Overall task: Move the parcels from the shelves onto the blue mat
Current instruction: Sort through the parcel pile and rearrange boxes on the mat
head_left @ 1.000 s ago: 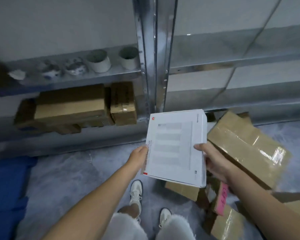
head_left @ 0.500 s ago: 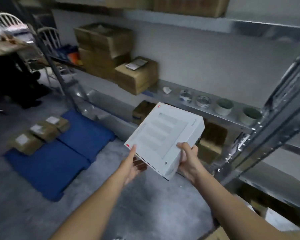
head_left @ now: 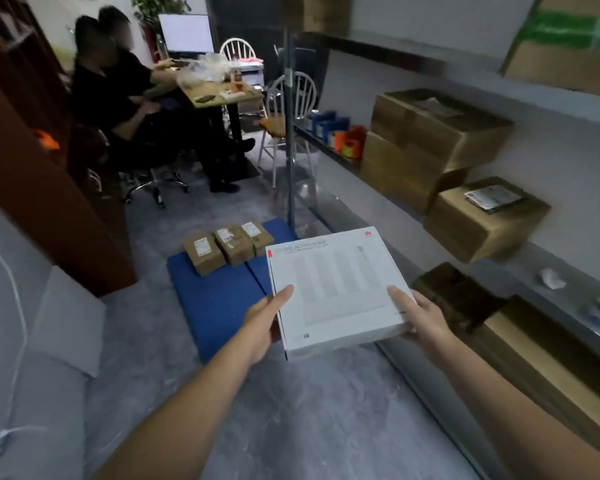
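Note:
I carry a flat white parcel (head_left: 333, 289) in front of me with both hands. My left hand (head_left: 262, 323) grips its left edge, thumb on top. My right hand (head_left: 418, 318) grips its right edge, thumb on top as well. The blue mat (head_left: 215, 299) lies on the grey floor ahead, partly hidden behind the white parcel. Three small brown parcels (head_left: 227, 247) sit in a row at the mat's far end. More brown parcels (head_left: 430, 143) stand on the metal shelves (head_left: 534, 268) to my right.
Two seated people (head_left: 118, 98) and a cluttered table (head_left: 222, 91) with white chairs (head_left: 288, 112) are beyond the mat. A brown cabinet (head_left: 32, 168) stands at the left, a grey cushion (head_left: 66, 320) below it. A shelf post (head_left: 290, 150) rises behind the mat.
My view has swung left from the shelves toward the mat. The white parcel, still held in both hands, now hangs over the mat's near right part.

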`<state>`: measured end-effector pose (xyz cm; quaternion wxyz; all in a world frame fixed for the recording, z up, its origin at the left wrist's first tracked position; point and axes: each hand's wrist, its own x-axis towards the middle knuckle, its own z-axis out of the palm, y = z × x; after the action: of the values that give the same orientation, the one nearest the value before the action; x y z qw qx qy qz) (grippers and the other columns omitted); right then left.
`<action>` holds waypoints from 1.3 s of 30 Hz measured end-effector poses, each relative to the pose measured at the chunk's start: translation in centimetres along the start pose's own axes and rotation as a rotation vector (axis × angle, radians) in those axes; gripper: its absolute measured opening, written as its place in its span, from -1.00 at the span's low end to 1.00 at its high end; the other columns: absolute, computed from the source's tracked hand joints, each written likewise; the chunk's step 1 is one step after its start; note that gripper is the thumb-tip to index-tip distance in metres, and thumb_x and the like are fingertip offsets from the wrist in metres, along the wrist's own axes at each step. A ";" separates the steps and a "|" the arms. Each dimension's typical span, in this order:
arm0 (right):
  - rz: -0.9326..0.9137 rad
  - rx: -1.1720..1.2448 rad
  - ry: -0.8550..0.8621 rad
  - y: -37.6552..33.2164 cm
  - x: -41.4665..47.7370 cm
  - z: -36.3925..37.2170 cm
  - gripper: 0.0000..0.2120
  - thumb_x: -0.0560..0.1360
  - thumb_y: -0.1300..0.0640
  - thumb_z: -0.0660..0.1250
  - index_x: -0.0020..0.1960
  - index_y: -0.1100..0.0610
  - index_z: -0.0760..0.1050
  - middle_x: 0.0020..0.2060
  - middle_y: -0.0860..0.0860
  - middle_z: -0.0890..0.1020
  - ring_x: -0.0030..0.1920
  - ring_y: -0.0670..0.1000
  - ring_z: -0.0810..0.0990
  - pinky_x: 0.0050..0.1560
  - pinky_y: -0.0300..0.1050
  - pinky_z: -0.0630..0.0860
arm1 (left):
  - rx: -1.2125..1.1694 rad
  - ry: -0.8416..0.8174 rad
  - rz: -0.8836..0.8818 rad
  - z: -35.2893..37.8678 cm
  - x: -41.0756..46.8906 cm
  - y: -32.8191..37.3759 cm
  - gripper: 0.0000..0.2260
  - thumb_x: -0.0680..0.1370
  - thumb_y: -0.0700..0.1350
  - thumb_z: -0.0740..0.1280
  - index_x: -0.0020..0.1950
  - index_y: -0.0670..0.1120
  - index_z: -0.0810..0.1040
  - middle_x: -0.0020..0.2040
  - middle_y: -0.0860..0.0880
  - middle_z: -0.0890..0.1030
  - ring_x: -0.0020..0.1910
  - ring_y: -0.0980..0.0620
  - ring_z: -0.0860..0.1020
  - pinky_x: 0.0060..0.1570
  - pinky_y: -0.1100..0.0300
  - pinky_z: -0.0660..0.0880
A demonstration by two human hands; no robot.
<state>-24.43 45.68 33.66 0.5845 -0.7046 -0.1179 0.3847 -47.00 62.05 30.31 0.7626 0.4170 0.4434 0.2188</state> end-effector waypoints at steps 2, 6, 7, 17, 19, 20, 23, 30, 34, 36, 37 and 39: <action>0.015 -0.086 -0.083 -0.6 1.3 2.4 -0.57 0.35 -0.21 0.48 0.12 -0.02 0.57 -0.22 -0.15 0.72 -0.24 -0.09 0.71 -0.39 -0.27 0.58 | 0.036 0.063 0.021 -1.6 1.2 0.6 -0.57 0.41 0.18 0.48 0.16 -0.04 0.62 0.01 -0.06 0.72 0.03 -0.10 0.68 0.16 -0.12 0.56; 0.046 -0.210 -0.145 -1.0 5.0 6.4 -0.61 0.45 -0.15 0.44 0.23 -0.08 0.54 0.00 -0.08 0.67 -0.03 0.04 0.67 -0.13 -0.01 0.65 | 0.102 0.256 0.037 -4.0 3.9 1.5 -0.62 0.46 0.25 0.38 0.14 0.04 0.64 -0.08 0.08 0.73 -0.12 0.09 0.70 -0.17 0.24 0.60; 0.046 -0.253 -0.168 -1.0 6.1 7.2 -0.60 0.46 -0.13 0.44 0.27 -0.09 0.53 0.06 -0.06 0.66 0.03 0.05 0.65 -0.06 0.04 0.65 | 0.117 0.308 0.044 -4.6 4.7 1.7 -0.64 0.47 0.26 0.36 0.11 0.07 0.64 -0.09 0.10 0.72 -0.17 0.14 0.69 -0.29 0.33 0.56; 0.129 -0.409 -0.466 -0.9 23.0 17.7 -0.58 0.51 0.05 0.42 0.35 -0.12 0.49 0.14 -0.03 0.65 0.09 0.10 0.64 0.17 0.20 0.57 | 0.101 0.764 -0.122 -9.5 17.5 5.5 -0.58 0.66 0.15 0.05 -0.17 -0.07 0.52 -0.14 -0.09 0.58 -0.27 0.01 0.54 -0.31 0.20 0.39; 0.158 -0.465 -0.512 -1.4 26.3 20.0 -0.57 0.52 0.01 0.41 0.36 -0.17 0.46 0.16 -0.05 0.63 0.10 0.09 0.63 0.13 0.18 0.59 | 0.090 0.767 -0.124 -10.2 19.6 6.3 -0.61 0.68 0.09 0.04 -0.11 -0.09 0.53 -0.09 -0.12 0.60 -0.21 -0.02 0.57 -0.16 0.15 0.44; 0.177 -0.490 -0.535 -1.7 27.9 21.1 -0.58 0.52 0.00 0.40 0.36 -0.18 0.45 0.16 -0.05 0.63 0.10 0.08 0.62 0.11 0.17 0.60 | 0.099 0.766 -0.116 -10.3 20.5 6.7 -0.62 0.69 0.06 0.03 0.00 -0.14 0.55 -0.01 -0.15 0.60 -0.11 -0.06 0.58 -0.05 0.11 0.43; 0.206 -0.562 -0.597 -2.7 32.9 24.5 -0.63 0.55 -0.01 0.35 0.34 -0.15 0.43 0.14 -0.04 0.61 0.07 0.06 0.61 0.05 0.15 0.63 | 0.093 0.788 -0.086 -11.0 23.7 7.9 -0.59 0.69 -0.01 0.03 0.23 -0.27 0.51 0.14 -0.22 0.56 0.13 -0.18 0.53 0.14 0.01 0.41; 0.171 -0.670 -0.606 -1.9 42.1 32.7 -0.54 0.56 0.06 0.32 0.42 -0.16 0.36 0.13 -0.09 0.55 0.04 -0.01 0.57 -0.23 -0.10 0.60 | -0.101 0.750 -0.198 -16.6 32.0 8.9 -0.73 0.66 -0.06 0.15 0.10 -0.16 0.58 0.07 -0.17 0.62 -0.04 -0.08 0.58 -0.06 0.09 0.50; 0.234 -0.700 -0.644 0.1 47.2 38.2 -0.52 0.56 0.11 0.35 0.45 -0.11 0.35 0.13 0.02 0.57 0.05 0.12 0.60 -0.24 0.08 0.67 | -0.171 0.693 -0.261 -21.4 37.1 8.6 -0.73 0.64 -0.09 0.15 0.23 -0.11 0.57 0.14 -0.20 0.62 0.13 -0.19 0.57 0.18 -0.08 0.51; 0.247 -0.742 -0.661 1.6 49.6 41.1 -0.47 0.55 0.12 0.36 0.47 -0.11 0.31 0.13 0.03 0.57 0.06 0.15 0.60 -0.25 0.07 0.67 | -0.165 0.681 -0.277 -24.2 39.8 7.9 -0.71 0.64 -0.12 0.12 0.27 -0.09 0.55 0.17 -0.21 0.61 0.16 -0.22 0.56 0.26 -0.21 0.45; 0.262 -0.776 -0.665 2.5 50.8 42.5 -0.44 0.54 0.11 0.37 0.47 -0.14 0.29 0.14 0.03 0.58 0.06 0.14 0.61 -0.28 0.04 0.66 | -0.160 0.665 -0.282 -25.7 41.3 7.4 -0.70 0.65 -0.11 0.10 0.30 -0.07 0.52 0.20 -0.19 0.60 0.19 -0.22 0.54 0.28 -0.25 0.42; 0.290 -0.829 -0.677 4.6 53.8 45.1 -0.40 0.49 0.10 0.43 0.43 -0.22 0.30 0.04 -0.07 0.63 -0.05 0.06 0.65 -0.35 -0.02 0.65 | -0.152 0.616 -0.262 -29.0 44.7 6.3 -0.68 0.68 -0.07 0.07 0.38 0.01 0.44 0.25 -0.14 0.58 0.22 -0.17 0.54 0.28 -0.24 0.42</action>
<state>-20.04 110.54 6.75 0.1288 -0.7217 -0.3426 0.5875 -48.85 109.81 5.98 0.6433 0.2130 0.6851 0.2671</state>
